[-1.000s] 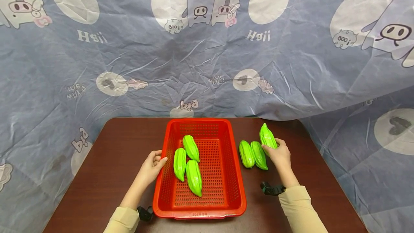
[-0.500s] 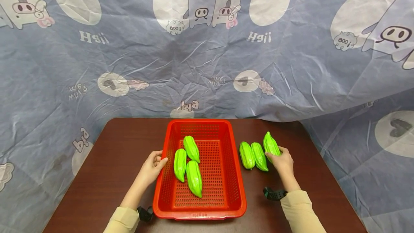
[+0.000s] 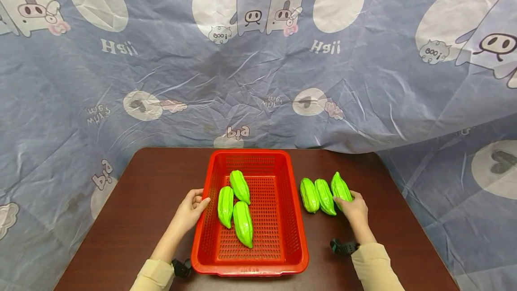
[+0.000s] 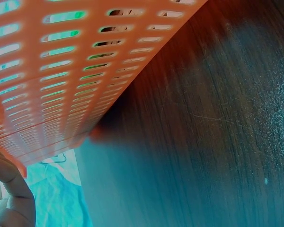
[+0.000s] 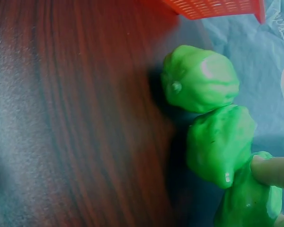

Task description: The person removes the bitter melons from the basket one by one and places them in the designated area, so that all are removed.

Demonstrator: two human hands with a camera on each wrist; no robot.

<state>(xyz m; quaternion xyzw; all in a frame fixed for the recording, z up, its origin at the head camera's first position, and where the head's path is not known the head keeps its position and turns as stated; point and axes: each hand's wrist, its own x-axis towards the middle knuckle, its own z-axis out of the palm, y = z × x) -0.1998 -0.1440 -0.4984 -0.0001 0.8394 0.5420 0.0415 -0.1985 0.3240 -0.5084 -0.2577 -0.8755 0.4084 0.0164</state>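
In the head view, a rectangular red plastic basket with slotted walls and floor (image 3: 249, 269) stands on a dark brown wood-grain table (image 3: 153, 183). Inside it, in the half nearer its left wall, lie three glossy bright-green ribbed vegetables with tapered ends: a far one (image 3: 239, 187), a left one (image 3: 225, 207) and a near one (image 3: 243, 224). The person's left hand (image 3: 194, 205) grips the basket's left rim, thumb over the edge and fingers bent outside. To the right of the basket, two more green ribbed vegetables, an inner one (image 3: 309, 195) and an outer one (image 3: 325, 196), lie side by side. Farther right of it, the right hand (image 3: 354, 209) holds a sixth green ribbed vegetable (image 3: 340, 187) between thumb and fingers, pointed end away from the person. Behind the basket hangs a grey-blue curtain printed with cartoon pigs (image 3: 250, 71).

In the left wrist view, the basket's slotted outer wall slants over the table, with green showing through some slots; the left hand's bent fingers are beside its rim.

In the right wrist view, three vegetables line up away from the basket's corner; a thumb presses the farthest one. Whether that one touches the table cannot be told.
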